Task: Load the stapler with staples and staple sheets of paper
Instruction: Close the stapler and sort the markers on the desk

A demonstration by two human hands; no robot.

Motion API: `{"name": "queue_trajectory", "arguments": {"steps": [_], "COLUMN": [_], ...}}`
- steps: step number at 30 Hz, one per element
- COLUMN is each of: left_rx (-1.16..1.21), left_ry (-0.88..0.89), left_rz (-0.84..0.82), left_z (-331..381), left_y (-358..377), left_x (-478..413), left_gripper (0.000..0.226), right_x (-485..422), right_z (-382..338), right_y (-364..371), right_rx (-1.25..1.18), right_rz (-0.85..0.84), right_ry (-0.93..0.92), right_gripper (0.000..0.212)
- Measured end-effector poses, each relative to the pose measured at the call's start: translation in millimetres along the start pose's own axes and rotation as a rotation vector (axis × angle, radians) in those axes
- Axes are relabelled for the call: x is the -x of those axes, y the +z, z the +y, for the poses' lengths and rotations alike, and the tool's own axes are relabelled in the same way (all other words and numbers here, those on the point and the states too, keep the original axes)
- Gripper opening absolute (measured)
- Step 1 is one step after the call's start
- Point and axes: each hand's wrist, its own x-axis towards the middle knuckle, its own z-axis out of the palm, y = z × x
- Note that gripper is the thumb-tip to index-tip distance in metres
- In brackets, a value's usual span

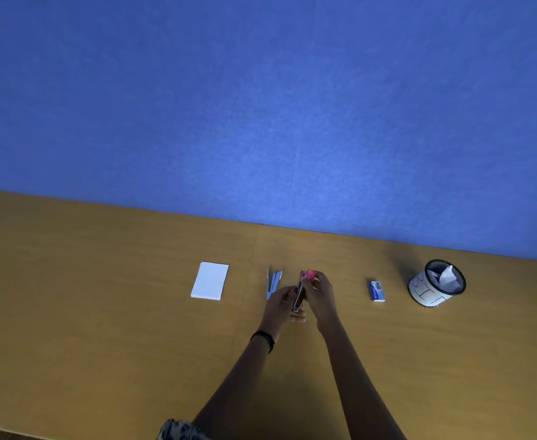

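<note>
Stapler (299,293) mid-table in both hands — open table (102,312) left.

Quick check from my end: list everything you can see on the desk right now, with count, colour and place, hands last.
stapler: one, pink and metal, held in both hands at the desk's middle
paper stack: one, white, flat on the desk left of the hands
narrow strips: a few, pale blue-grey, lying just left of the stapler; too small to identify
staple box: one, blue and white, right of the hands
cup: one, white with a black rim, far right, crumpled white paper inside
desk: one, tan wood
wall panel: one, blue, behind the desk
left hand: black wristband, fingers on the stapler
right hand: fingers on the stapler
</note>
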Motion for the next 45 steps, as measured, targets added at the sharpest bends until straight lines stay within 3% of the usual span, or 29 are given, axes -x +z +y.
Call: {"name": "queue_trajectory", "arguments": {"steps": [5,14,26,30,36,40,45], "left_rx": [-0.004,-0.08,-0.385,-0.473,-0.66,-0.781,-0.792], "left_ry": [0.02,-0.059,0.011,0.016,-0.058,-0.181,-0.167], "left_rz": [-0.001,0.007,0.416,0.553,0.744,0.75,0.733], "left_z": [-2,-12,-22,-23,-18,-17,-21], "left_y": [0,-10,-81,-104,-148,-169,-174], "left_x": [-3,-6,-26,-33,-46,-55,-65], "left_gripper": [0.03,0.027,0.024,0.024,0.052,0.07,0.073], "right_x": [1,-5,-19,-25,-31,-31,-32], "right_z": [-2,19,52,52,59,65,68], "right_y": [-2,-12,-11,-6,-1,4,6], "right_rx": [-0.016,0.198,0.454,0.554,0.674,0.698,0.746], "right_rz": [0.01,0.038,0.101,0.089,0.086,0.11,0.132], "right_ry": [-0.025,-0.001,0.034,0.056,0.019,0.026,0.035], "right_gripper": [0.003,0.022,0.012,0.021,0.025,0.023,0.021]}}
